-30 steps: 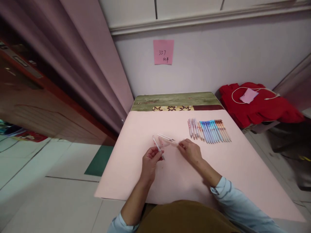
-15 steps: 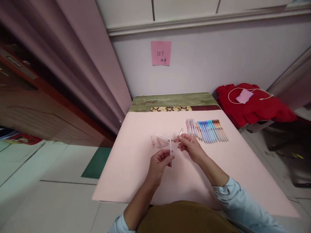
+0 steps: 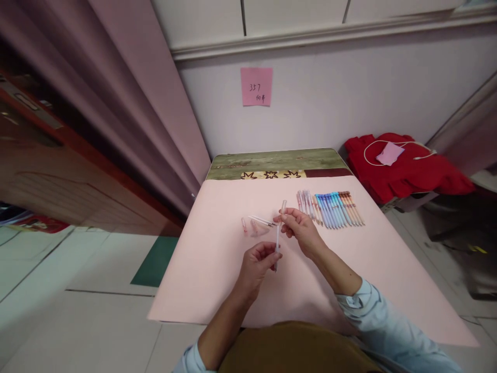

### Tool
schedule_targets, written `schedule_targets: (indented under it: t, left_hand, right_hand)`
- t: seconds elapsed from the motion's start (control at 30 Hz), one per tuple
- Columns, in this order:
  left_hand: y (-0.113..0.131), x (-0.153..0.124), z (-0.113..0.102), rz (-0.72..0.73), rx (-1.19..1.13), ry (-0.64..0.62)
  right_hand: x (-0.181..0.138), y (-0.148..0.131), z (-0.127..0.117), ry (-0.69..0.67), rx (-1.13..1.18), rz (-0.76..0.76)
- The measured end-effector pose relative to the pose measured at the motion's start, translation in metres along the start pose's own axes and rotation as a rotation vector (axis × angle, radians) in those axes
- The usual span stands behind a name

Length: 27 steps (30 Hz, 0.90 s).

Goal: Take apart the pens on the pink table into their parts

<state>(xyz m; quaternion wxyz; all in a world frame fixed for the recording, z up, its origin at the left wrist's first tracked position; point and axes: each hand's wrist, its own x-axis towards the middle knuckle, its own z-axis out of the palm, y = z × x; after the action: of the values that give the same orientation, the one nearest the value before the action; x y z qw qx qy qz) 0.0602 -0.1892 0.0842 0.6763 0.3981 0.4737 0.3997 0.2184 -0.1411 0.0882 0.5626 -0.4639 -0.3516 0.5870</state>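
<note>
My left hand (image 3: 258,263) is closed round the lower end of a whitish pen refill (image 3: 277,237), which stands upright with a darker tip below the fingers. Just above it, my right hand (image 3: 303,230) pinches a clear pen barrel (image 3: 283,205) that points up and away from me. The barrel's lower end meets or nearly meets the refill's top; I cannot tell which. Beyond my left hand lie a few white refills (image 3: 258,220) with dark tips. Beside them are small clear pinkish pen parts (image 3: 244,225).
Assembled pens (image 3: 336,210) lie in a row at the right, in blue, brown and clear colours. Pink paper (image 3: 202,280) covers the table. A red cloth (image 3: 407,176) with a white cable sits beyond the table's right edge; a curtain (image 3: 155,93) hangs at the left.
My right hand has shifted slightly left, bringing the clear barrel over the top of the refill. My left hand has moved a little right, still gripping the refill.
</note>
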Motion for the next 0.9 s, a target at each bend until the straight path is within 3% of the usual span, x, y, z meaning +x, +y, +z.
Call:
schedule_targets:
  t: [0.33,0.53,0.67,0.9]
  left_hand:
    - [0.0,0.002,0.0,-0.01,0.003,-0.019]
    - [0.01,0.005,-0.001,-0.001,-0.034,-0.026]
    - [0.018,0.005,-0.001,-0.047,-0.129,-0.017]
    - [0.027,0.005,0.001,-0.144,-0.381,-0.067]
  right_hand:
    - [-0.002,-0.007,-0.002,-0.049,-0.034,-0.022]
    - [-0.009,-0.005,-0.002,-0.142,-0.045,0.055]
    - [-0.01,-0.004,-0.002,-0.255,-0.04,0.139]
    - [-0.009,-0.008,-0.001,-0.285,0.02,0.188]
